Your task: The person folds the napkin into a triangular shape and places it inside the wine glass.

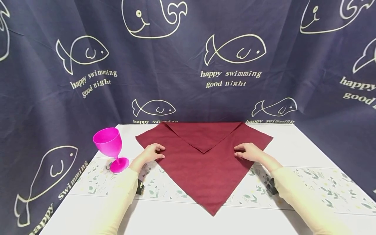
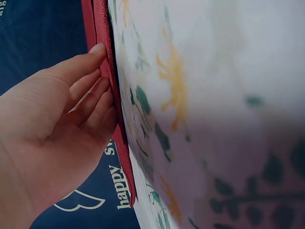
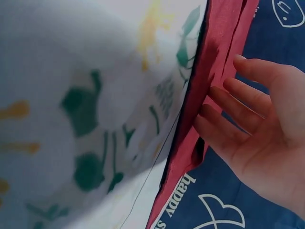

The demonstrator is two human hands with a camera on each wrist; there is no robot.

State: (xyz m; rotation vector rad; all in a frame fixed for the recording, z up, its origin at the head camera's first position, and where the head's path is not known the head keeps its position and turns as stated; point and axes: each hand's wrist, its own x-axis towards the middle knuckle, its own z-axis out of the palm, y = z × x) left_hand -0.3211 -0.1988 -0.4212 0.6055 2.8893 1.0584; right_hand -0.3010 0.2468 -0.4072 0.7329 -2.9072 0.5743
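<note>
A dark red cloth lies on the table, one corner pointing toward me. Its far corner is folded over, and that triangular flap points down to the middle of the cloth. At the cloth's left edge my left hand rests with loosely bent fingers, touching the fabric and gripping nothing. My right hand lies on the right side in much the same way. In the left wrist view the fingertips meet the cloth edge. The right wrist view shows fingertips against the red cloth, with thumb and fingers apart.
A bright pink goblet stands upright left of my left hand, near the table's left edge. The white table carries a leaf-patterned band across it. A dark blue curtain with fish drawings hangs behind and at both sides.
</note>
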